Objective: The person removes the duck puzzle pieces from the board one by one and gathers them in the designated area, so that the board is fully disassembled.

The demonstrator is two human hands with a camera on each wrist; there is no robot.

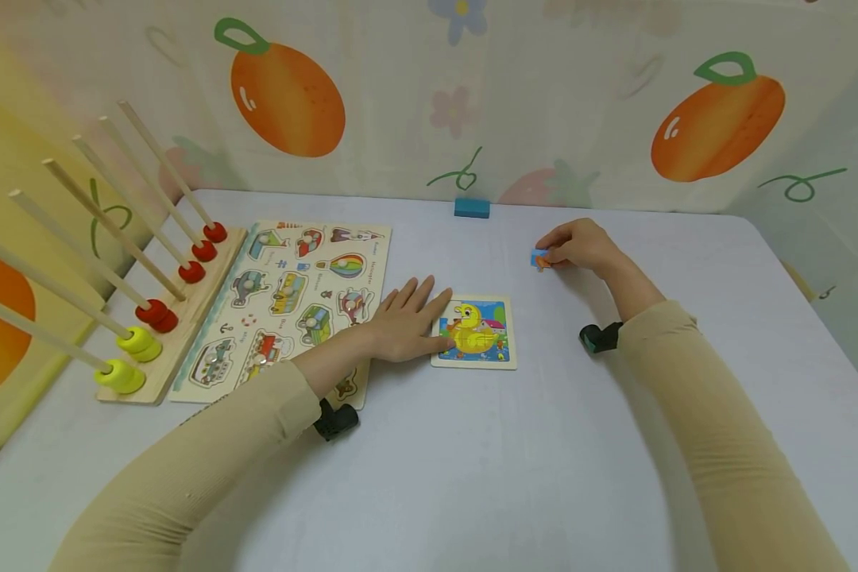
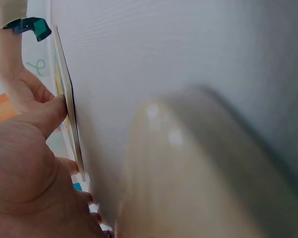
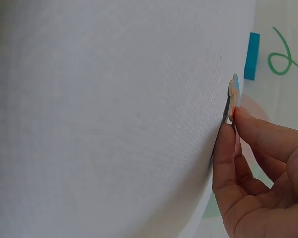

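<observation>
My right hand (image 1: 579,245) pinches a small blue and orange jigsaw piece (image 1: 539,259) between thumb and fingers. In the right wrist view the piece (image 3: 233,99) is seen edge-on, near the white tabletop. To its left lies a square duck puzzle (image 1: 475,332), a yellow duck on blue in a pale wooden frame. Fingers spread, my left hand (image 1: 403,326) rests at that puzzle's left side, its thumb on the picture. The left wrist view has the thumb against the edge of the puzzle board (image 2: 69,104).
Under and beside the left forearm lies a large vehicle peg puzzle (image 1: 307,278). Left of it stands a wooden bead counter (image 1: 207,318) with tall rods and red and yellow beads. A teal block (image 1: 472,208) sits at the back edge, before a fruit-print curtain (image 1: 400,95).
</observation>
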